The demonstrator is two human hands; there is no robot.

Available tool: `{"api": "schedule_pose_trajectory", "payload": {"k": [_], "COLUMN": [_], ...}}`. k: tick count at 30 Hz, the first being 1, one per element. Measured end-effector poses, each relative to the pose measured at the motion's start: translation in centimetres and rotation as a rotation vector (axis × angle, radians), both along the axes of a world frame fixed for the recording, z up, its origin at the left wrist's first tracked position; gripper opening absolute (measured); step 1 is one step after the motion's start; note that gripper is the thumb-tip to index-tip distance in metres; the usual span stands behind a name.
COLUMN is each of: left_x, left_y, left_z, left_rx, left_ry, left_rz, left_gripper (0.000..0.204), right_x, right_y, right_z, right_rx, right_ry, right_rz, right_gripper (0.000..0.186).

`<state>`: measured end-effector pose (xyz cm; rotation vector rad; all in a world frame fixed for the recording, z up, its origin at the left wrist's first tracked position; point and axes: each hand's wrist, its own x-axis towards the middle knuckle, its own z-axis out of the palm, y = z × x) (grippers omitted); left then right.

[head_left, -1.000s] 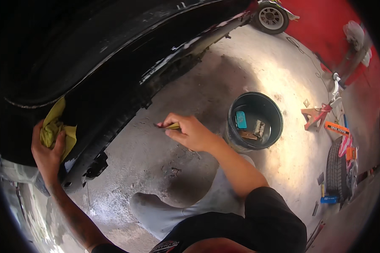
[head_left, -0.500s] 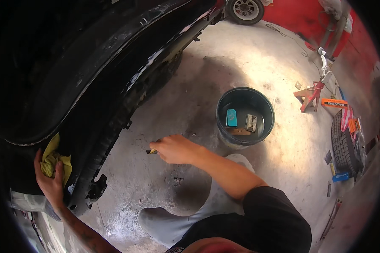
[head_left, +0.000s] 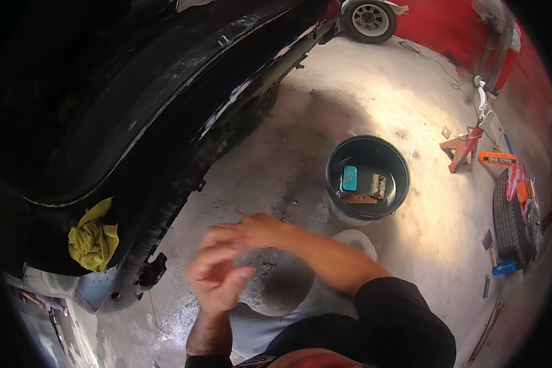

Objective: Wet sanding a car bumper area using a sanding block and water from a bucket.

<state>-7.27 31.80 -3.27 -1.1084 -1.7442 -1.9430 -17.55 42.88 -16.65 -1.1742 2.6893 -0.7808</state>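
My left hand is in front of my body, smeared by motion, its thumb apart from its half-bent fingers. No object shows in it. Its fingertips reach my right hand, overlapping it in the view. The right hand's fingers look closed, but the left hand covers their tips, hiding whatever they hold. A crumpled yellow cloth lies on the black car body panel at the left, away from both hands.
A dark bucket of water stands on the concrete floor, holding a turquoise block, a grey block and a brown piece. Farther right are a red jack stand, a tire and an orange box.
My left hand has let go of the yellow cloth and moved right to my right hand. The small dark and yellow piece in my right hand is now hidden. The view has shifted slightly.
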Motion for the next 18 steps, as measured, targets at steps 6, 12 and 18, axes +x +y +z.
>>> {"api": "schedule_pose_trajectory", "payload": {"k": [6, 12, 18], "left_x": [2.6, 2.7, 2.5], "left_y": [5.6, 6.4, 6.5], "left_z": [1.4, 1.0, 0.3], "left_rx": [0.328, 0.454, 0.349], "left_ry": [-0.275, -0.341, -0.224], "left_rz": [-0.873, -1.221, -1.209], "left_gripper": [0.046, 0.047, 0.049], "right_x": [-1.1, -2.0, -2.0], "right_y": [-1.3, 0.9, 0.9], "right_z": [-0.9, -0.7, -0.9], "right_rx": [0.091, 0.157, 0.216], "right_ry": [-0.023, -0.107, -0.069], "right_rz": [0.047, -0.018, -0.025], "right_gripper": [0.031, 0.032, 0.033]}}
